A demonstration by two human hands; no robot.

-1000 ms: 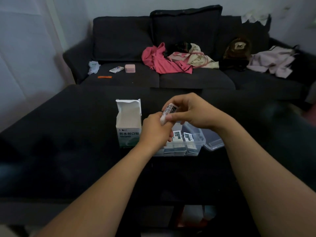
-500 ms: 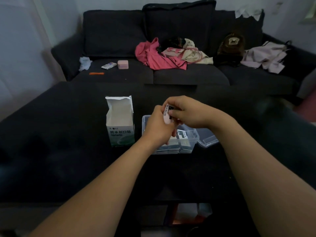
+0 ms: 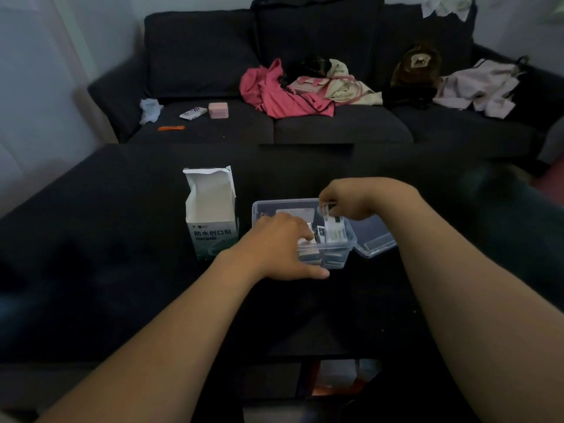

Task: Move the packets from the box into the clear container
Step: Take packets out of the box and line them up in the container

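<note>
The right hand (image 3: pixel 351 203) pinched a packet (image 3: pixel 335 229) upright by its top edge, its long axis vertical, directly over the right end of the clear container (image 3: pixel 305 203). The left hand (image 3: pixel 283 248), fingers relaxed, rested on the packets standing at the container's near side, with the box (image 3: pixel 212 215) just left of it.

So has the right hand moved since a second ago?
Yes. The right hand dropped from above the clear container down into it, carrying its packet.

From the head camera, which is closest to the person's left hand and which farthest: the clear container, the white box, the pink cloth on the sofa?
From the left hand:
1. Clear container, under its fingers.
2. White box, just to its left.
3. Pink cloth, far behind on the sofa.
</note>
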